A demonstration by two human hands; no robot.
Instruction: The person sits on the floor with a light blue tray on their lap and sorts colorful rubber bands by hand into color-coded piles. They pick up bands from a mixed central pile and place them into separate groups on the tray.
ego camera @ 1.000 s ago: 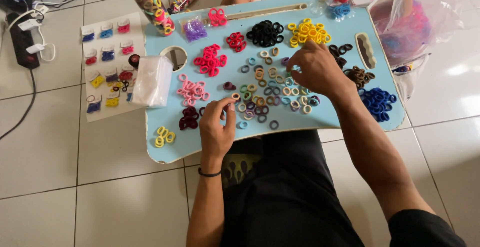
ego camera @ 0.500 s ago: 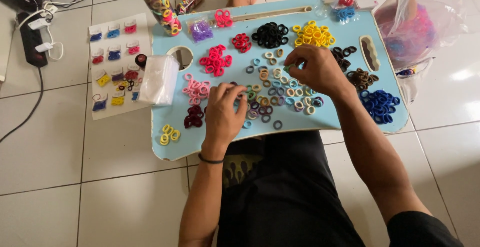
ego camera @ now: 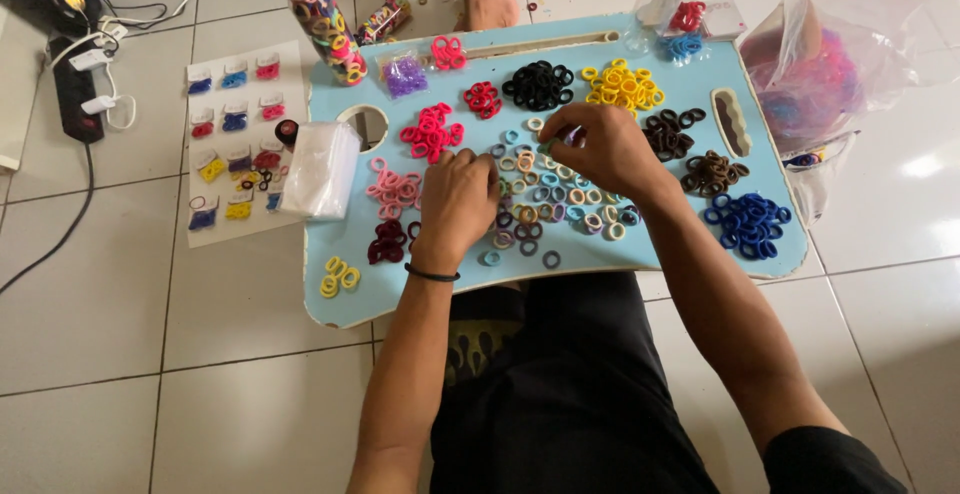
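The left hand (ego camera: 458, 194) lies palm-down, fingers together on the mixed hair ties (ego camera: 545, 199) mid-tray; the right hand (ego camera: 600, 149) pinches one.
Picking singly by colour seems best: three yellow ties (ego camera: 338, 276) sit alone; black (ego camera: 540, 84), yellow (ego camera: 622, 84) and blue (ego camera: 748, 222) piles defy counting on the blue tray (ego camera: 700, 84).

The left hand (ego camera: 460, 194) has moved up from the near edge into the mixed hair ties (ego camera: 545, 194), beside the pink pile (ego camera: 393, 187).
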